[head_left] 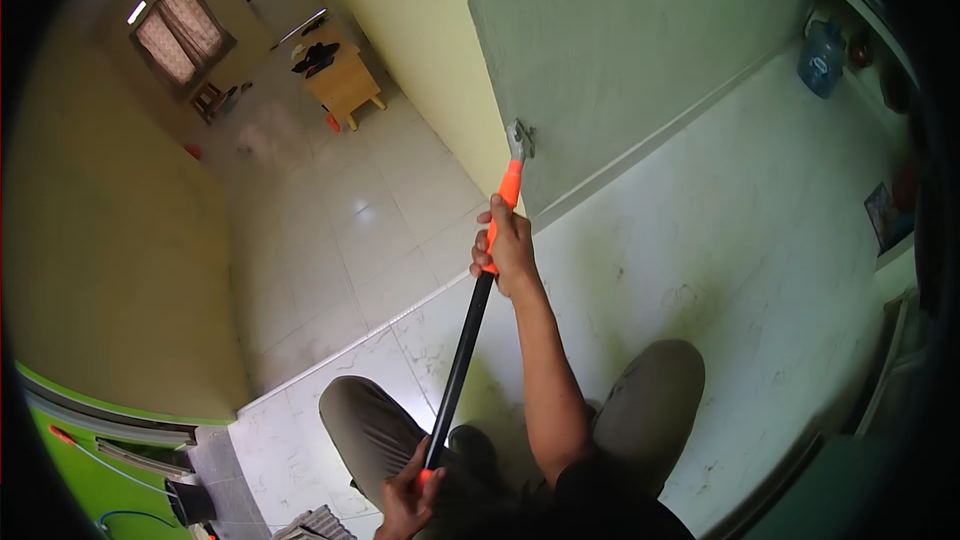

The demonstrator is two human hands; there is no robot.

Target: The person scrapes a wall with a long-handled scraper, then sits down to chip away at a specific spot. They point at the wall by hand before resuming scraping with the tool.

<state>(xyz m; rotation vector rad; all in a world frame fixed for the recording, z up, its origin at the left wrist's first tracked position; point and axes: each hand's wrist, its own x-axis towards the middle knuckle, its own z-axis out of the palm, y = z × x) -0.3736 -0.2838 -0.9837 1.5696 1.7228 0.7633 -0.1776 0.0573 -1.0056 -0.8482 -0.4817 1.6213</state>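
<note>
- While you sit or crouch with both knees bent, you hold a long tool with a black pole (462, 360), bright orange grip sections and a silver-coloured metal head (519, 140).
- Your right hand (510, 248) is closed around the upper orange grip (511, 183), just below the metal head, with the fingers wrapped over it.
- Your left hand (408, 498) is closed around the lower end of the tool, where a bit of orange shows beside the fingers.
- The tool slants up and away between your knees, its metal head in front of the grey-green wall (620, 60), near the corner where that meets a pale yellow wall (420, 50); you cannot tell whether the head touches the surface.
- Under you lies a white floor of marble-patterned tiles (600, 290), with smudges and dark specks on it.
- To your right, a blue translucent water jug (822, 60) stands near the far end of the wall.
- At your lower left, a grey ribbed cloth (318, 525) lies on the floor, and a black bucket (190, 502) stands farther left.
- Beyond the opening, a light wooden desk (345, 85) carries dark items, near a curtained window (182, 32).
</note>
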